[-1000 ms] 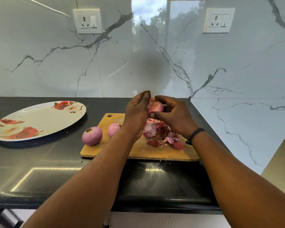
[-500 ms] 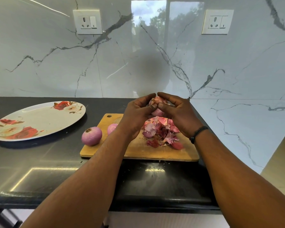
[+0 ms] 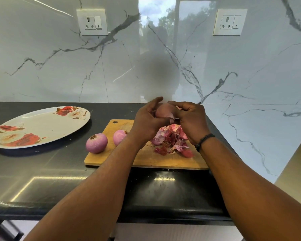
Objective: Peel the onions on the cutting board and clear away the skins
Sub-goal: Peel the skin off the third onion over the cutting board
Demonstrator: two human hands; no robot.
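Onion (image 3: 162,111) up in the air, above the far edge of the cutting board (image 3: 142,158), blurred between both hands. Left hand (image 3: 147,121) cups it, grip curled round it; right hand (image 3: 189,119) pinches a scrap of skin (image 3: 179,107), grip clamped on it. Below, a heap of skins (image 3: 172,140) on the board's right half. Two peeled onions at its left end (image 3: 96,143) (image 3: 119,137). Flowered plate (image 3: 42,126) on the dark desk (image 3: 50,171), left.

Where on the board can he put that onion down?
The bare near strip of the cutting board, in front of the skin pile, or the back-left corner by its hole. The right half is crowded with skins; two peeled onions fill the left edge.
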